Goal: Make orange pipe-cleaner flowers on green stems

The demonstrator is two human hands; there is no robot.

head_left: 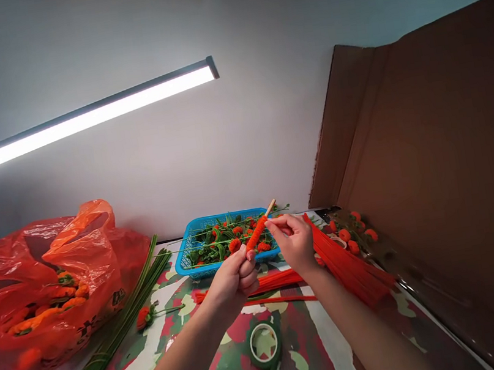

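Observation:
A thin wooden stick [271,207] slants up to the right in front of me, with an orange pipe cleaner [257,233] coiled tightly around it. My left hand [236,276] is closed in a fist around the lower end of the wrapped stick. Higher up, the thumb and fingers of my right hand [296,240] pinch at the top of the orange coil, just below the bare wood. Behind both hands stands a blue plastic basket [187,267] with fuzzy orange flowers and green stems in it. Loose red-orange pipe cleaners [280,279] lie beneath my hands.
A roll of green tape [264,344] lies on the camouflage-patterned table cover [228,367]. At left are an orange plastic bag [131,251], a green stem bundle [112,337] and one orange flower [144,317]. A red bundle [349,265] and cardboard [446,149] are right.

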